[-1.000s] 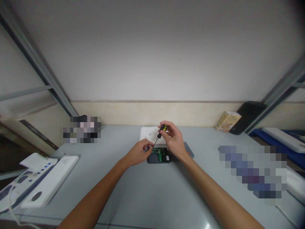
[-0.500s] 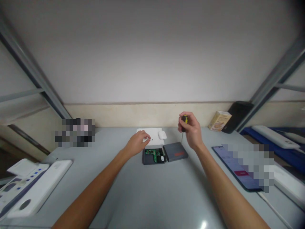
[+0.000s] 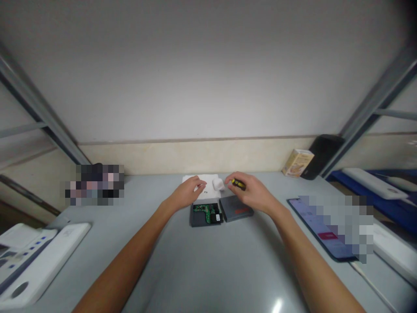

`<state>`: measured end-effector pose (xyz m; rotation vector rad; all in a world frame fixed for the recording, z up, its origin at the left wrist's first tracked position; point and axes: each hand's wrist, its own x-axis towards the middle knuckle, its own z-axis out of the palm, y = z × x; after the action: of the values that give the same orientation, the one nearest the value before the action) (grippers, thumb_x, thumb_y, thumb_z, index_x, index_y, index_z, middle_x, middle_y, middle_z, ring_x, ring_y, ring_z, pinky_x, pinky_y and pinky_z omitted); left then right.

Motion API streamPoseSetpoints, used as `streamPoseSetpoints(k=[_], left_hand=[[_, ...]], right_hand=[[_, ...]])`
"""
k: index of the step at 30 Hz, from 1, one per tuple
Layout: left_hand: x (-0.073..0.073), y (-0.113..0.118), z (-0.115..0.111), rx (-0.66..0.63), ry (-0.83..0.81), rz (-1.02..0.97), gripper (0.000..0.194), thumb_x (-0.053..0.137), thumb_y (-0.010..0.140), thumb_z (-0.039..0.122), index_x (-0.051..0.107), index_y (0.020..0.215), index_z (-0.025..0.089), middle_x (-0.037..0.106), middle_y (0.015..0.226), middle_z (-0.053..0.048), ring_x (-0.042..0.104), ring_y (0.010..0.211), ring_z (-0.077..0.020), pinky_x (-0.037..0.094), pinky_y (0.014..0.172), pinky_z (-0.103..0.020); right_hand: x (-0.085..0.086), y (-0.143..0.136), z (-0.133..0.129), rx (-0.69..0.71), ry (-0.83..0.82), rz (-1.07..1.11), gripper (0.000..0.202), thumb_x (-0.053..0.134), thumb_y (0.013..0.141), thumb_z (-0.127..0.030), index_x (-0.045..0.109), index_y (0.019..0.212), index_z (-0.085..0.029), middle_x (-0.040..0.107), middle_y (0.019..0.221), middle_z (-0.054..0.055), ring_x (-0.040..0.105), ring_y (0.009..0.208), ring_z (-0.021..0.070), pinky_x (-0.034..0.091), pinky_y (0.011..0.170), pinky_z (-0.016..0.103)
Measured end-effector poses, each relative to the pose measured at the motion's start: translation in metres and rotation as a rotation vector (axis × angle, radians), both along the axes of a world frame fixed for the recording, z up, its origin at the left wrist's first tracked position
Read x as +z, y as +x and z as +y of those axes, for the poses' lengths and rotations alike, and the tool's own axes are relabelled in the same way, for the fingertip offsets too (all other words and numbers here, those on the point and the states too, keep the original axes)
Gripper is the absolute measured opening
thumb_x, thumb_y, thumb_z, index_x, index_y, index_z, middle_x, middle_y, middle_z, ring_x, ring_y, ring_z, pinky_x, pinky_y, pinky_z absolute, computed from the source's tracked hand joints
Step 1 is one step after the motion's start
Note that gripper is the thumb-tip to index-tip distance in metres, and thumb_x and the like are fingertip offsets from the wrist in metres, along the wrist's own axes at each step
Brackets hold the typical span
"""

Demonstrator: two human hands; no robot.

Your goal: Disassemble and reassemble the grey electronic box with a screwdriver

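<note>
My right hand (image 3: 249, 190) is closed around a black and yellow screwdriver (image 3: 239, 184), tilted beside a small white case (image 3: 217, 183). Over the left part of a white sheet (image 3: 210, 193), my left hand (image 3: 189, 191) has its thumb and fingertips pinched; what they hold, if anything, is too small to name. Tiny dark bits lie on the sheet near those fingertips. Just in front sits an opened dark grey housing (image 3: 198, 218) with a green circuit board (image 3: 207, 212) inside. Right of it, under my right hand, lies a grey cover (image 3: 233, 211) with red marking.
A phone (image 3: 312, 226) with a cable lies at the right, partly blurred out. At the back right are a yellow box (image 3: 298, 163) and a black object (image 3: 322, 156). White devices (image 3: 48, 265) lie at the left, a pixelated item behind them.
My right hand has moved left and down toward the white case, and the screwdriver has gone from upright to tilted. My left hand stays over the sheet. The view has shifted slightly.
</note>
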<state>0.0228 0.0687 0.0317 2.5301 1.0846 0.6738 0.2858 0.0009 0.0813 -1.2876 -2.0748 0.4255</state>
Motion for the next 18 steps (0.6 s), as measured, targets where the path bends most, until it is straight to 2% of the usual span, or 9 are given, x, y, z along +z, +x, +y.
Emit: streamPoseSetpoints(k=[2,4,9,11,14,18], left_hand=[[0.004,-0.008,-0.016,-0.029,-0.015,-0.008,0.034,0.044,0.102,0.038,0.073,0.111,0.022,0.067,0.103,-0.008,0.061,0.1,-0.0216,0.047,0.095,-0.035],[0.006,-0.017,-0.036,-0.064,-0.044,-0.029,0.034,0.055,0.098,0.043,0.067,0.123,0.024,0.064,0.115,-0.009,0.057,0.112,-0.0236,0.045,0.103,-0.038],[0.0,-0.037,-0.076,-0.094,-0.172,0.009,0.076,0.078,0.079,0.049,0.048,0.145,0.03,0.053,0.138,-0.009,0.046,0.129,-0.0286,0.037,0.114,-0.047],[-0.005,-0.042,-0.081,-0.084,-0.19,-0.029,0.079,0.082,0.075,0.046,0.047,0.145,0.031,0.053,0.138,-0.009,0.046,0.129,-0.029,0.037,0.114,-0.049],[-0.011,-0.046,-0.078,-0.059,-0.205,-0.09,0.078,0.083,0.074,0.043,0.049,0.143,0.028,0.054,0.137,-0.01,0.047,0.129,-0.0287,0.036,0.114,-0.049],[-0.013,-0.05,-0.075,-0.02,-0.225,-0.1,0.085,0.084,0.072,0.041,0.045,0.146,0.029,0.052,0.139,-0.009,0.048,0.128,-0.0277,0.037,0.114,-0.047]], right_hand=[[0.0,0.004,-0.003,0.041,-0.088,-0.065,0.028,0.067,0.086,-0.029,0.068,0.114,-0.03,0.069,0.115,0.001,0.064,0.103,0.022,0.046,0.089,0.032],[0.0,0.006,-0.006,0.092,-0.173,-0.129,0.043,0.076,0.078,-0.03,0.066,0.12,-0.032,0.065,0.122,0.002,0.064,0.104,0.0227,0.046,0.089,0.033],[-0.005,-0.015,-0.016,0.193,-0.21,-0.215,0.055,0.084,0.07,-0.032,0.064,0.122,-0.034,0.065,0.124,0.001,0.063,0.109,0.0255,0.046,0.091,0.034],[-0.01,-0.03,-0.019,0.21,-0.231,-0.302,0.06,0.087,0.067,-0.034,0.065,0.122,-0.033,0.066,0.123,0.002,0.066,0.103,0.0268,0.047,0.086,0.035],[-0.017,-0.047,-0.021,0.202,-0.218,-0.412,0.059,0.084,0.068,-0.026,0.065,0.124,-0.032,0.068,0.121,0.005,0.068,0.099,0.0286,0.047,0.082,0.036],[-0.008,-0.043,-0.023,0.207,-0.207,-0.324,0.059,0.08,0.072,-0.026,0.063,0.127,-0.034,0.07,0.119,0.003,0.066,0.102,0.0277,0.047,0.084,0.036]])
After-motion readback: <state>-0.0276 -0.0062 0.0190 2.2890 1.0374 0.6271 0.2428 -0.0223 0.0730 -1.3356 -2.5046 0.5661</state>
